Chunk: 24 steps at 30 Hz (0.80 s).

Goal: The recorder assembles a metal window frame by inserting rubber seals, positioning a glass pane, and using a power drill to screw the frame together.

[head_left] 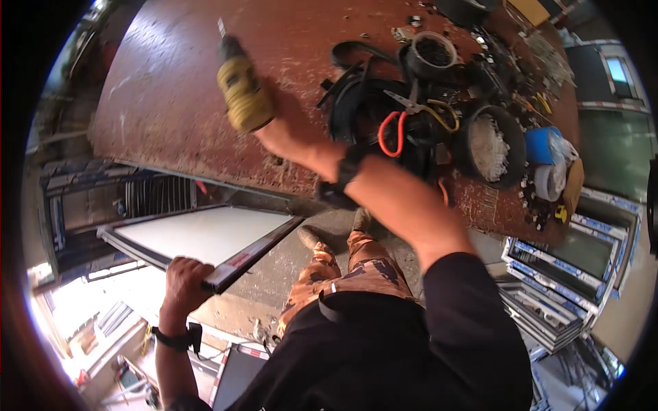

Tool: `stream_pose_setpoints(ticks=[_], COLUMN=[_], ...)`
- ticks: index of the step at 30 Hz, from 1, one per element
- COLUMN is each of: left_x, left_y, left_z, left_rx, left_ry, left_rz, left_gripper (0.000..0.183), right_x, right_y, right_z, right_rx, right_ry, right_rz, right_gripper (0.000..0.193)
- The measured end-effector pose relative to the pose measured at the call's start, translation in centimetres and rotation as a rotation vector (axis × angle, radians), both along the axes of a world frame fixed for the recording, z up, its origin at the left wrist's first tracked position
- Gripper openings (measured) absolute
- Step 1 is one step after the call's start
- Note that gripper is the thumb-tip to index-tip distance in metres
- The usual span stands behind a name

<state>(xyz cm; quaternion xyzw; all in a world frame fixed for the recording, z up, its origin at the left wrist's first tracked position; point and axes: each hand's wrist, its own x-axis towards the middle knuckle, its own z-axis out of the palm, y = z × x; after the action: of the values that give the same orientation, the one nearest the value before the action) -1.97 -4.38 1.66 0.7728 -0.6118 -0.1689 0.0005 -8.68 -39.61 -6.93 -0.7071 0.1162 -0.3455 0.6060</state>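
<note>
My right hand (282, 122) is wrapped round a yellow and black cordless drill (243, 92), its arm stretched out over the reddish-brown worktable (171, 109). A thin bit points from the drill toward the far left; the drill's body hides most of the fingers. With my left hand (185, 284) I grip the near corner of a framed panel (219, 233), white-faced with a dark frame. The panel tilts beside the table's near edge, left of my legs. Dark bands sit on both wrists.
Scissors (410, 106) with red and yellow handles lie among black coils right of my forearm. Several tubs of small parts, including a wide black bucket (488, 147), and a blue roll (543, 144) crowd the table's right side. Window frames (569, 264) are stacked at the right.
</note>
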Motion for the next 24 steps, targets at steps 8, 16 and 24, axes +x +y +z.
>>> stream_pose_setpoints(ticks=[8, 16, 24], left_x=[-0.6, -0.3, 0.2], left_y=[0.3, -0.5, -0.9], left_z=[0.3, 0.0, -0.4], left_rx=[0.007, -0.012, -0.008], left_ry=[0.013, -0.004, 0.005], left_rz=[0.008, -0.001, 0.004], left_gripper=[0.026, 0.03, 0.031], right_x=[3.4, -6.3, -15.7], right_y=[1.2, -7.3, -24.2], right_z=[-4.5, 0.1, 1.7], right_rx=[0.151, -0.311, -0.357], right_ry=[-0.115, 0.328, 1.408], right_rz=[-0.122, -0.269, -0.685], right_gripper=[0.031, 0.036, 0.036])
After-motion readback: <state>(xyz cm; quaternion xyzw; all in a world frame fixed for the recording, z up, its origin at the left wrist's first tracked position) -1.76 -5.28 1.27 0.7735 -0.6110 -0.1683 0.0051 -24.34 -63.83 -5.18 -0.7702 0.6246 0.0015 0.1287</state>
